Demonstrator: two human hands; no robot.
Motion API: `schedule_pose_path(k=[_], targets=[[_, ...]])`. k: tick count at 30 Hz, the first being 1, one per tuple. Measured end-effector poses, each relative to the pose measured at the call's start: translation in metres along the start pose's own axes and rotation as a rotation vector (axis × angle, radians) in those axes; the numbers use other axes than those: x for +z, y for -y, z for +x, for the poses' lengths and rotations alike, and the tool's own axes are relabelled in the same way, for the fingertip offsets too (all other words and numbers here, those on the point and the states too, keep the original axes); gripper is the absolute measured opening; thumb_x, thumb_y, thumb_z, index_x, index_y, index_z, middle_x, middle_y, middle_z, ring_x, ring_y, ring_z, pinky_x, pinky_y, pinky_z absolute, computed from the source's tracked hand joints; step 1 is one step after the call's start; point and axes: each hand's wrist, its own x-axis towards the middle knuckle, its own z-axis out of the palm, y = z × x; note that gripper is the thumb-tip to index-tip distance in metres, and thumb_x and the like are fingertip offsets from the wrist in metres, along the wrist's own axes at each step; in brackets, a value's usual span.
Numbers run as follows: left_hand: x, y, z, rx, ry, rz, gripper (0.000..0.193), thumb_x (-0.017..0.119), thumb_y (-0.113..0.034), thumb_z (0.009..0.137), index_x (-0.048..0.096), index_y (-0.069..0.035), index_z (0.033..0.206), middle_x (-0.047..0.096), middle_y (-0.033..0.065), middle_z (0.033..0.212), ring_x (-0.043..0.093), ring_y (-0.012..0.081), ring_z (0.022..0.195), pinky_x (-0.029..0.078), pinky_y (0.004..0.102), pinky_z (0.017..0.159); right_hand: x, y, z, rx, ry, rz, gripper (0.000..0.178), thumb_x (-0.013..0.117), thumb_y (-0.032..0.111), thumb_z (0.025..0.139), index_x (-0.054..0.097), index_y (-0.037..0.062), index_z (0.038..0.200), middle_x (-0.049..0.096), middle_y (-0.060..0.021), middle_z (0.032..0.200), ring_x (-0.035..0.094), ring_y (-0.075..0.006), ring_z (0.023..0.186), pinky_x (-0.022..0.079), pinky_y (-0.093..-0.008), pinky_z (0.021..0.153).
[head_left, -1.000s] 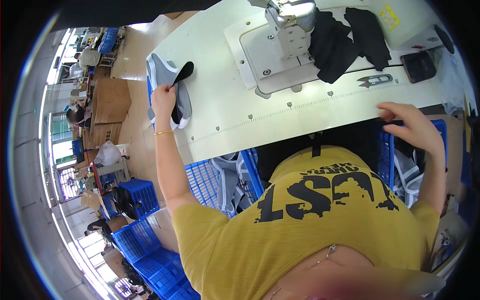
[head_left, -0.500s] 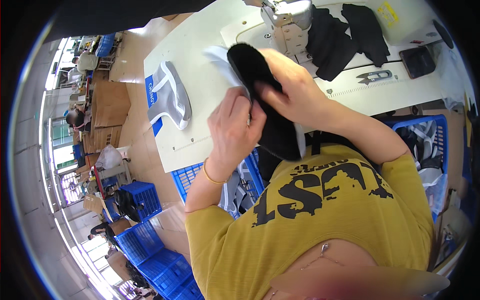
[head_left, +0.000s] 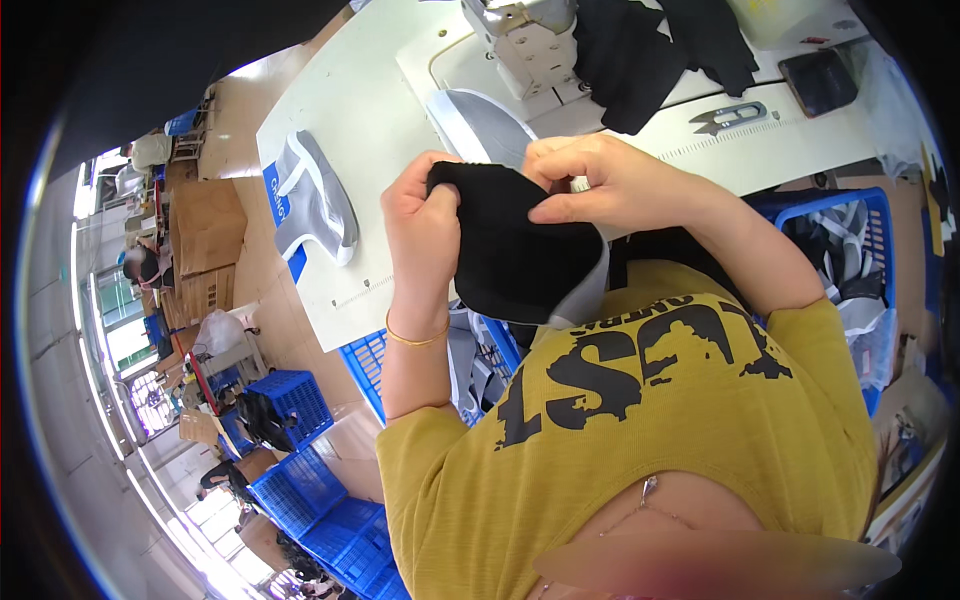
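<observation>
Left hand [head_left: 420, 205] and right hand [head_left: 605, 185] had come together since a second earlier, each grip pinched narrow on a black-lined grey fabric piece [head_left: 510, 240]. It was held up before the yellow shirt [head_left: 620, 430]; another grey piece [head_left: 326, 200] lay at the left of the counter [head_left: 370, 100].

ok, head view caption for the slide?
Left hand and right hand hold a black-and-grey fabric piece near a sewing machine; a grey-and-white one lies on the table.
</observation>
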Motion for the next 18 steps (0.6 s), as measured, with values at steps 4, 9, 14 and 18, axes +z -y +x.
schedule_pose_path(k=[4, 9, 14, 18], targets=[[0.002, -0.017, 0.007, -0.103, 0.092, 0.009, 0.012, 0.053, 0.003, 0.083, 0.063, 0.001, 0.089, 0.063, 0.0031, 0.078, 0.057, 0.0093, 0.072, 0.046, 0.0238, 0.067, -0.005, 0.009, -0.008, 0.269, 0.063, 0.208, 0.022, 0.064, 0.018, 0.095, 0.053, 0.0013, 0.087, 0.052, -0.003, 0.069, 0.046, -0.0154, 0.065, 0.04, -0.0307, 0.061], [0.035, -0.038, -0.006, 0.453, 0.058, 0.7, 0.019, 0.073, -0.017, 0.086, 0.064, -0.001, 0.092, 0.064, 0.0136, 0.081, 0.064, 0.0292, 0.074, 0.049, 0.0362, 0.069, -0.007, 0.013, -0.009, 0.193, -0.04, 0.049, 0.027, 0.064, 0.02, 0.095, 0.048, 0.0007, 0.085, 0.051, -0.0092, 0.068, 0.046, -0.0221, 0.062, 0.04, -0.0336, 0.059], [0.03, -0.022, 0.01, 0.205, 0.12, 0.641, 0.026, 0.061, -0.014, 0.097, 0.058, 0.002, 0.077, 0.048, 0.0061, 0.06, 0.038, 0.0132, 0.056, 0.035, 0.0292, 0.054, -0.011, 0.011, -0.023, 0.14, 0.024, 0.003, 0.02, 0.063, 0.016, 0.092, 0.054, -0.0011, 0.089, 0.056, -0.0128, 0.071, 0.055, -0.0261, 0.067, 0.044, -0.0377, 0.063], [0.013, 0.015, 0.024, -0.032, 0.012, 0.135, 0.029, 0.056, -0.017, 0.102, 0.061, 0.0, 0.079, 0.042, -0.0113, 0.069, 0.032, 0.0029, 0.065, 0.028, 0.0218, 0.057, -0.028, -0.008, -0.049, 0.297, 0.069, 0.067, 0.018, 0.064, 0.016, 0.089, 0.064, -0.0014, 0.093, 0.062, -0.0139, 0.081, 0.062, -0.0253, 0.074, 0.049, -0.0349, 0.07]])
